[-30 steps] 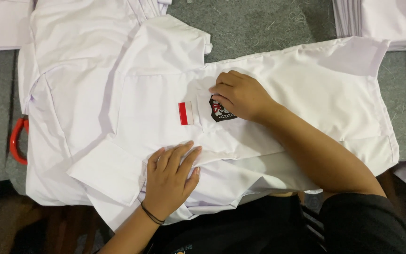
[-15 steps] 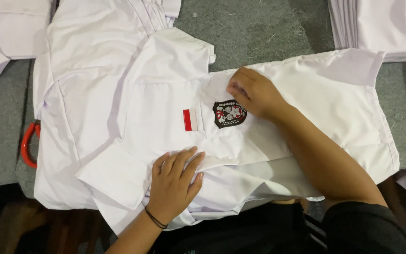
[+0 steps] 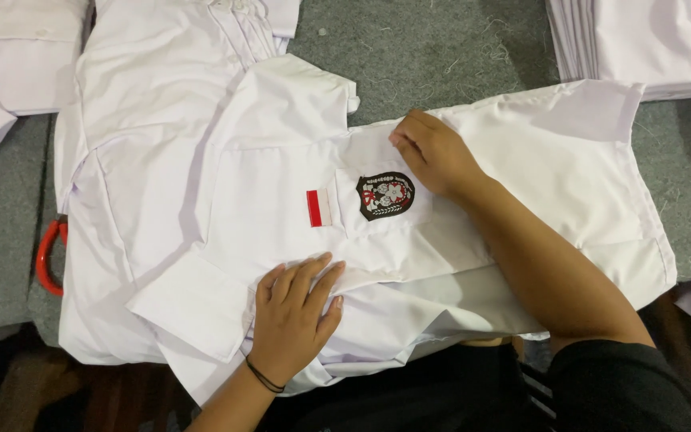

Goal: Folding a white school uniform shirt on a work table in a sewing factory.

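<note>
You are working over a grey table (image 3: 457, 48) that is carrying several white garments; the top shirt (image 3: 281, 160) is lying flat across the middle of it, spread over another shirt (image 3: 153, 96) underneath, with a stack of folded shirts (image 3: 641, 40) sitting at the far right corner and one more folded piece (image 3: 9, 48) at the far left. Because the top shirt is resting on loose cloth rather than on the bare table, I judge that any sideways push is risking dragging the lower shirt along and wrinkling both; the short sleeve (image 3: 193, 308) nearest you is lying partly folded and could be creasing unevenly under pressure. Your right hand (image 3: 435, 152) is resting open, fingers bent, on the chest just beside the pocket, gripping nothing; your left hand (image 3: 293, 316) is pressing flat and open on the lower front, fingers spread, also holding nothing. The dark round badge (image 3: 385, 196) and the small red and white patch (image 3: 319, 208) are lying between your hands; if the two palms are pulling apart, the pocket area could be puckering around them. A red handle (image 3: 48, 258) is poking out from under the cloth at the left edge; what it belongs to is hidden, and it could be snagging the fabric.
</note>
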